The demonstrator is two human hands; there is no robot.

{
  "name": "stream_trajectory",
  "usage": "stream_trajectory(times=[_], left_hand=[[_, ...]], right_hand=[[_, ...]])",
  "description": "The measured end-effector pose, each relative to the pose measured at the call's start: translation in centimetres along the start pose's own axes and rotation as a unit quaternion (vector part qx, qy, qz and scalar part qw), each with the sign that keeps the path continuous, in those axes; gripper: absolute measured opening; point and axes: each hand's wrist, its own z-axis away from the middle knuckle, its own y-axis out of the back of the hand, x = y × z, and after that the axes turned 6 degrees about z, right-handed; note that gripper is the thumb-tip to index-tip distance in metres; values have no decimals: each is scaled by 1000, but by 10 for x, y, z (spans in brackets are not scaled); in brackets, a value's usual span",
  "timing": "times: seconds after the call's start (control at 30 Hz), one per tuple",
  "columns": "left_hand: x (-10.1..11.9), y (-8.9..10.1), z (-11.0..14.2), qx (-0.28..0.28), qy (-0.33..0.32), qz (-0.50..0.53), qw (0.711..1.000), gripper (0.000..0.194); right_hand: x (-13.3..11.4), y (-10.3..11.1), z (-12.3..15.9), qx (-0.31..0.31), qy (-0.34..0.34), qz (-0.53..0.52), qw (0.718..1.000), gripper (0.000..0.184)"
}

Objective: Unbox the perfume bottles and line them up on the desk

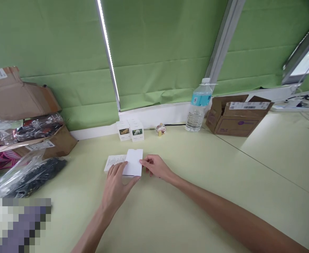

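Observation:
A small white card box [133, 162] lies flat on the pale green table [186, 182], partly over a printed paper leaflet [114, 162]. My left hand [117, 186] grips the box's near left edge, thumb under its front corner. My right hand [156, 167] pinches the box's right edge with bent fingers. Both forearms reach in from the bottom of the view.
Two small white boxes with pictures [130, 131] and a little ornament [160, 129] stand by the back wall. A water bottle [199, 105] and an open cardboard box [233, 115] sit to the right. Cardboard boxes [25, 116] and plastic bags [25, 174] crowd the left.

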Motion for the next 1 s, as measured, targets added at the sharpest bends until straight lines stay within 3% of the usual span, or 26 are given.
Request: stream_trajectory(times=[0.27,0.47,0.67,1.0], left_hand=[[6,3,1,-13,26,44,999,55],[11,4,2,-21,76,86,993,57],[22,4,4,-31,126,127,983,62],[20,0,5,-25,128,160,978,60]], right_hand=[[-3,0,-1,-8,-26,-113,993,37],[-10,-2,4,0,-35,-142,989,35],[-13,-7,8,0,-4,-111,994,26],[-23,-13,17,19,-4,-45,999,39]])
